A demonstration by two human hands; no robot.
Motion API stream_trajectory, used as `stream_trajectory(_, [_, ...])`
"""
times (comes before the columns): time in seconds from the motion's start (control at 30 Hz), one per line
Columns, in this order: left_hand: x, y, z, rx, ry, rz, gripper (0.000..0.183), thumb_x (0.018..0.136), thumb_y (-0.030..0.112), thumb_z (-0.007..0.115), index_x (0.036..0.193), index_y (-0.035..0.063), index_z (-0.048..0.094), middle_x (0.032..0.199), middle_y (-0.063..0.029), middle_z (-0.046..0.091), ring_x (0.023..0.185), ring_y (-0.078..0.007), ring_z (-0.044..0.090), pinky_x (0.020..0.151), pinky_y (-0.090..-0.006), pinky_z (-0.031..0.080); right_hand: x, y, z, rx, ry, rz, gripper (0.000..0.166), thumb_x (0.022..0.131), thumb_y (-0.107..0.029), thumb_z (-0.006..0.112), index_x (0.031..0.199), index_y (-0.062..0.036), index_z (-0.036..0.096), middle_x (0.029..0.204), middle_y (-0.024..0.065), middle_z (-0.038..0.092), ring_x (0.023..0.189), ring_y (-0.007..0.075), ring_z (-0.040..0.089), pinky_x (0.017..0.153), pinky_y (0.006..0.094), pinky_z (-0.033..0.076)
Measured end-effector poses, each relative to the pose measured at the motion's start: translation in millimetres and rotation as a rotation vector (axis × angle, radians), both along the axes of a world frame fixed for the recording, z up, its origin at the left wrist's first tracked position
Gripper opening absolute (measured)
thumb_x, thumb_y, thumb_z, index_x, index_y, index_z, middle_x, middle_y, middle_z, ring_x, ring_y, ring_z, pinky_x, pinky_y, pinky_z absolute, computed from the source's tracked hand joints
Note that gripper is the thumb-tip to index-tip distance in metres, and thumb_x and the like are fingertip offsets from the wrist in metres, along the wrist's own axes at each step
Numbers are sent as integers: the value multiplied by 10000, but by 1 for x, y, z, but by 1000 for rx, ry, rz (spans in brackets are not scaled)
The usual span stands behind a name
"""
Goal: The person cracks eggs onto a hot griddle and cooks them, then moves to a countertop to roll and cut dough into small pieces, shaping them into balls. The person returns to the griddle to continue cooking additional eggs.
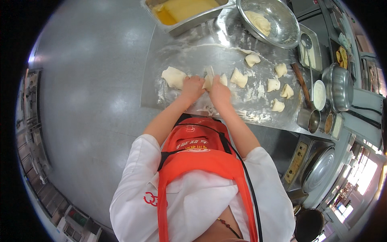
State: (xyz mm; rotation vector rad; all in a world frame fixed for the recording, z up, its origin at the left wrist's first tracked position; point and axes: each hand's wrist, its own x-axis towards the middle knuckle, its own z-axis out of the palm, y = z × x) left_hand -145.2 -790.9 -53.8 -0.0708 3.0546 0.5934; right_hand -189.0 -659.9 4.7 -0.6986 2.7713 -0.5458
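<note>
My left hand [193,86] lies over the right end of a thick dough roll [174,77], fingers curled onto it. In my right hand [219,91] is a pale, flat dough cutter [209,71], blade on edge; its grip is hidden by the fingers. Between the hands shows a piece of dough [207,84], and another dough piece [223,80] sticks out just right of the right hand. Farther right sits a cut dough piece [239,77]. All of this rests on a floured steel worktable [193,57].
Several dough pieces [273,85] are scattered rightward. Behind are a metal pan of yellow liquid [196,18] and a steel bowl [284,33] holding dough [258,22]. A wooden rolling pin [301,84], a white-filled bowl [319,95] and a metal pot [309,120] line the right side.
</note>
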Motion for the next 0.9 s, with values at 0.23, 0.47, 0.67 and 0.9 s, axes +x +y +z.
stream_trajectory(0.23, [12, -58, 3, -215, 336, -79, 487, 631, 353, 744, 1021, 112, 579, 976, -94, 581, 978, -268, 562, 900, -501, 357, -48, -3, -7, -172, 179, -294, 230, 856, -159, 515, 1017, -32, 413, 679, 218, 609, 649, 410, 608, 561, 490, 466])
stream_trajectory(0.47, [40, -82, 11, -43, -130, 1, 508, 630, 362, 751, 1036, 117, 568, 974, -83, 573, 967, -270, 553, 835, -468, 384, 15, 6, 14, -175, 145, -231, 271, 849, -185, 546, 1037, -41, 416, 642, 201, 597, 580, 409, 591, 536, 496, 457])
stream_trajectory(0.67, [52, -79, 14, 18, -8, 60, 455, 635, 325, 742, 1002, 114, 577, 975, -80, 545, 966, -270, 528, 783, -443, 390, 48, -33, 36, -39, 38, -78, 250, 839, -169, 534, 1021, -42, 417, 629, 185, 596, 568, 391, 597, 525, 480, 462])
stream_trajectory(0.9, [57, -79, -3, 54, 16, 15, 495, 661, 299, 726, 1090, 102, 578, 1015, -92, 535, 999, -282, 510, 807, -447, 397, 48, -65, -1, 56, 35, -32, 280, 824, -139, 526, 1052, -23, 412, 652, 178, 613, 583, 384, 606, 529, 473, 469])
